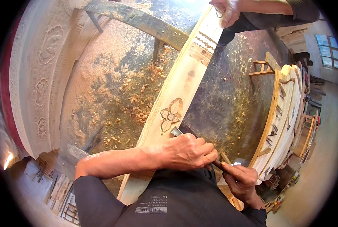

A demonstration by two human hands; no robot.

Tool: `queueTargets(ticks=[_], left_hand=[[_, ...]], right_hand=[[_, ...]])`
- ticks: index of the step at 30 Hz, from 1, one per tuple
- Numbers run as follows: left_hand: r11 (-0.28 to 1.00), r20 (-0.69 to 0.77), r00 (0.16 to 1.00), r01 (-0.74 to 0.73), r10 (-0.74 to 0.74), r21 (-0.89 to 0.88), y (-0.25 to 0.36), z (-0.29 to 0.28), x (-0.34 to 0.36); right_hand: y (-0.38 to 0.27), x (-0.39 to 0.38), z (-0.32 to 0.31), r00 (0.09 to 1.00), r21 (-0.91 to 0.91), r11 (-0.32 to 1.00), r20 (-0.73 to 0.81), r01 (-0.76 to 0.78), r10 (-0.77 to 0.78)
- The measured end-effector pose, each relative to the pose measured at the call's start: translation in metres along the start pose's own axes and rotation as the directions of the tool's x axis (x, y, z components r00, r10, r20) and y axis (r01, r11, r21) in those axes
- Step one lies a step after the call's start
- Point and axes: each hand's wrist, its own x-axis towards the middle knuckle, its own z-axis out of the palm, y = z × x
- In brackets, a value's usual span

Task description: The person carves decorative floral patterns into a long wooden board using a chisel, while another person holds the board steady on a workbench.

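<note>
A long pale wooden board [184, 83] lies lengthwise before me, with a carved four-petal flower [170, 115] in its face. My left hand [186, 151] is closed round the shaft of a chisel [176, 131], and its metal blade meets the board just below the flower. Farther back along the tool, my right hand [241, 182] grips the wooden handle. The fingers of the left hand cover the middle of the chisel. Wavy grooves [205, 40] are cut across the board's far end.
At the board's far end another person's hand [229, 11] rests on it. A wooden bench [138, 20] stands far left, beside a large carved panel [44, 75]. On the right, a workbench [276, 121] carries several hand tools. Wood shavings [142, 90] litter the dark floor.
</note>
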Motion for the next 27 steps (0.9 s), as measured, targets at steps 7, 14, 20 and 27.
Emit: queueTargets(ticks=[7, 14, 20, 27], left_hand=[[0.998, -0.051, 0.999, 0.017, -0.014, 0.06, 0.002, 0.005, 0.004], [0.996, -0.047, 0.998, 0.047, -0.044, 0.069, 0.003, 0.011, -0.001], [0.993, -0.051, 0.996, 0.079, -0.075, 0.082, 0.0, 0.012, 0.004], [0.973, -0.079, 0.997, 0.01, 0.008, 0.23, 0.003, 0.002, 0.005]], right_hand=[[0.021, -0.01, 0.004, 1.0, 0.02, 1.0, 0.023, -0.011, 0.011], [0.024, -0.006, 0.005, 0.997, 0.037, 0.998, 0.068, -0.047, 0.044], [0.045, 0.009, 0.006, 0.999, 0.133, 0.991, 0.038, 0.019, -0.024], [0.037, 0.021, -0.01, 0.978, 0.011, 0.978, 0.015, 0.209, -0.209]])
